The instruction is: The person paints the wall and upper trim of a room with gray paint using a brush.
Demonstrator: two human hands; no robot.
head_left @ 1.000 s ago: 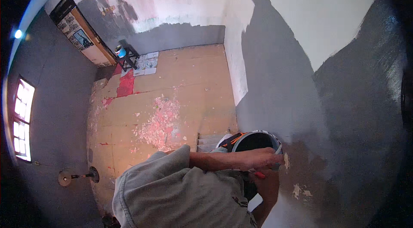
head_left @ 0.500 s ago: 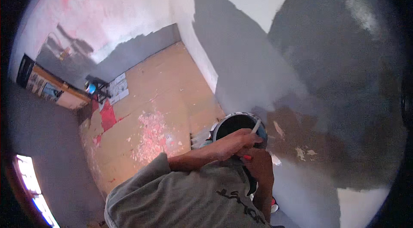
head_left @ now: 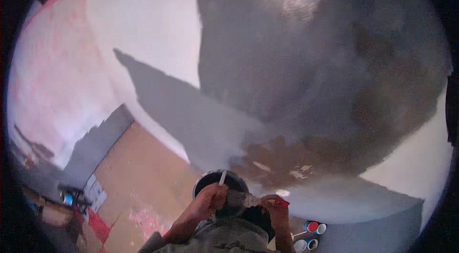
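My left hand [head_left: 212,199] is closed around a slim white handle [head_left: 223,177] that sticks up over the dark round bucket [head_left: 197,187]. Off to the right, my right hand [head_left: 276,205] is closed on a tool with a red handle [head_left: 283,202]. Between the two hands lies a blurred greyish flat shape; I cannot make out which tool it belongs to. The bucket stands just beyond my left hand, close to the wall, its inside dark.
Ahead rises a wall with dark grey paint [head_left: 287,76] beside white patches [head_left: 148,19]. Several open paint cans [head_left: 312,227] stand at lower right. A small dark stool [head_left: 71,195] with a blue can stands far left. Pink flakes [head_left: 146,220] litter the brown floor.
The view has swung up and to the right, showing more wall and the paint cans. My hands, close together before, have drawn apart, the right one moving away to the right.
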